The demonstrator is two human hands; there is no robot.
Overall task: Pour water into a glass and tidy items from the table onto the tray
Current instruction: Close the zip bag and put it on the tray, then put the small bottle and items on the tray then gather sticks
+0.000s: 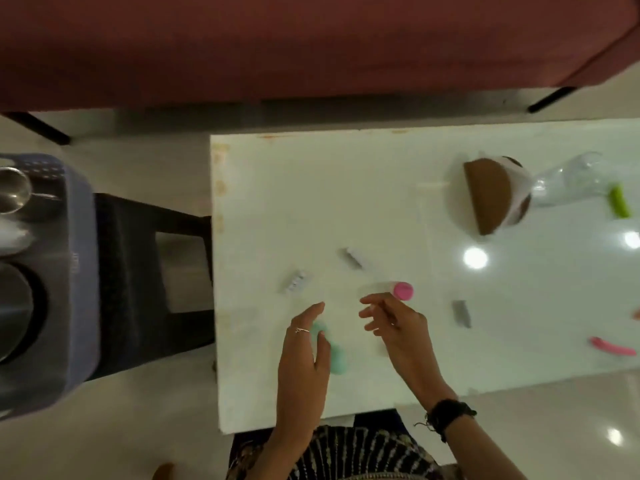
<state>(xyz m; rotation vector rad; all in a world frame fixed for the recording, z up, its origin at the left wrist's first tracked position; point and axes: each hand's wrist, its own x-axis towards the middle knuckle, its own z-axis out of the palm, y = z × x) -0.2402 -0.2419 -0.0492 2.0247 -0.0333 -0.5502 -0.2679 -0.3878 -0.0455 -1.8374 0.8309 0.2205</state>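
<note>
My left hand (304, 344) hovers over the near left part of the white table (277, 188), fingers apart, partly covering a mint-green object (336, 358). My right hand (398, 327) is beside it, fingers spread and empty, just below a clear small bottle with a pink cap (401, 291) lying on its side. Small grey-white clips (294, 280) (355, 258) (462, 313) lie scattered around. A clear plastic bottle (568, 181) lies on its side at the far right. The blue-grey tray (79, 271) stands to the left on a dark stool, holding steel vessels (12, 195).
A brown and white paper cup (491, 197) lies tipped near the clear bottle. A green object (620, 202) and a pink object (613, 347) lie at the table's right. A dark red sofa (311, 46) runs behind the table. The view is blurred.
</note>
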